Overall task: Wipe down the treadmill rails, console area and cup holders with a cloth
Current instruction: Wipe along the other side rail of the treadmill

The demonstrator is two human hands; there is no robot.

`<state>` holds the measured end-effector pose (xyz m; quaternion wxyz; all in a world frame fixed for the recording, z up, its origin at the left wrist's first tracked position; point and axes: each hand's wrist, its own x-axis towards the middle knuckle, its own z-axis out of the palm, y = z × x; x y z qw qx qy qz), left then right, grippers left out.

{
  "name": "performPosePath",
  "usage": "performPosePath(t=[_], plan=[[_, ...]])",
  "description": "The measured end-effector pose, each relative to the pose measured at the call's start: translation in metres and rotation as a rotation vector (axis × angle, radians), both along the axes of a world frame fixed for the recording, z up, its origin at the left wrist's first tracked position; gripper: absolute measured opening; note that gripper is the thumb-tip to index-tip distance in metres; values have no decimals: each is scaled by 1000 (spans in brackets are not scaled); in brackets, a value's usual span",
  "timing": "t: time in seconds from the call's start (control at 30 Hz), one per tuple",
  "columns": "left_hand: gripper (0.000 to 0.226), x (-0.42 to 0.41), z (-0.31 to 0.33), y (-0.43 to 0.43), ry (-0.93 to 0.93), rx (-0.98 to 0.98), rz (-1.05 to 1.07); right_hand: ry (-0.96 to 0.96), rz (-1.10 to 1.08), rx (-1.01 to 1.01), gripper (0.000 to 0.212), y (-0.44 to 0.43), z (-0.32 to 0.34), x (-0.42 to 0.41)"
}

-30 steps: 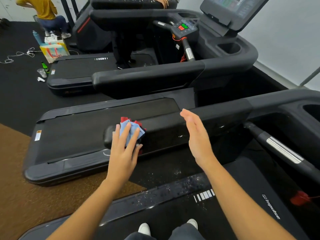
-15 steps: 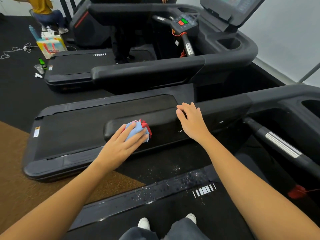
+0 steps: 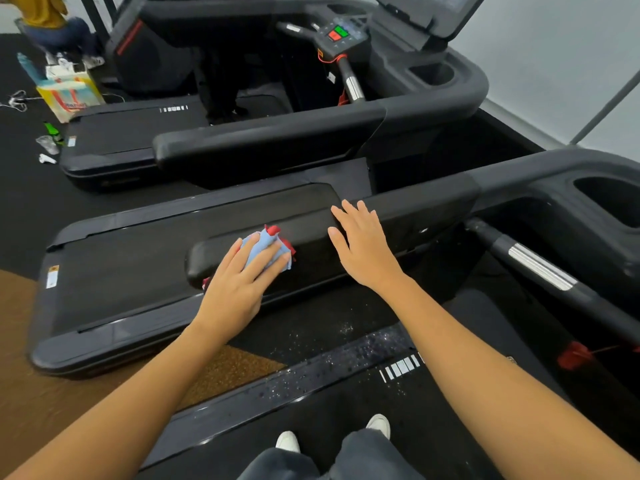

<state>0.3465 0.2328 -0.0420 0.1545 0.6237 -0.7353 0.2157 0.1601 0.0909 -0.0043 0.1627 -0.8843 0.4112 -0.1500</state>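
A black treadmill side rail [image 3: 422, 209] runs from centre to upper right. My left hand [image 3: 239, 282] presses a blue and red cloth [image 3: 266, 247] flat against the rail's near end, fingers straight over it. My right hand [image 3: 363, 247] rests on the rail just right of the cloth, fingers spread and straight, holding nothing. A cup holder [image 3: 609, 202] sits in the console moulding at the right edge. A chrome-banded inner handlebar [image 3: 536, 268] slopes down at the right.
A neighbouring treadmill with its own rail [image 3: 277, 140], console buttons [image 3: 341, 32] and cup holder [image 3: 431, 74] stands behind. A person crouches at the top left by a bag [image 3: 69, 98]. Water droplets speckle the deck edge [image 3: 346, 358]. My shoes [image 3: 379, 426] stand on the belt.
My right hand came down from the air onto the rail. My left hand slid the cloth slightly right along the rail's end, turning flatter over it.
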Motion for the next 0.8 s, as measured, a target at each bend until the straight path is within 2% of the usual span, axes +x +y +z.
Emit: performPosePath(t=[0.1,0.2,0.27,0.37,0.5,0.57,0.63,0.7,0.8], plan=[[64,-18,-5,-5,152,8,27,-95,1,44,49,26,-9,-5],[59,-45,-6,-3,459,7,29,-265,-55,230,49,67,-23,-7],[53,-67,1,-4,693,9,-29,-424,-99,457,49,89,-25,-6],[46,-94,17,-10,1037,91,-94,-740,-116,901,37,103,-12,-7],[46,-115,37,-16,1409,338,-199,-1085,-197,1210,58,97,-1,-19],[51,-119,44,-21,1435,430,-250,-1200,-246,1304,54,90,4,-26],[53,-119,52,-30,1359,494,-278,-1267,-261,1308,47,81,6,-33],[49,-115,58,-44,1178,465,-270,-1326,-297,1251,39,69,2,-40],[42,-94,64,-69,855,302,-153,-1402,-549,1100,38,39,-10,-60]])
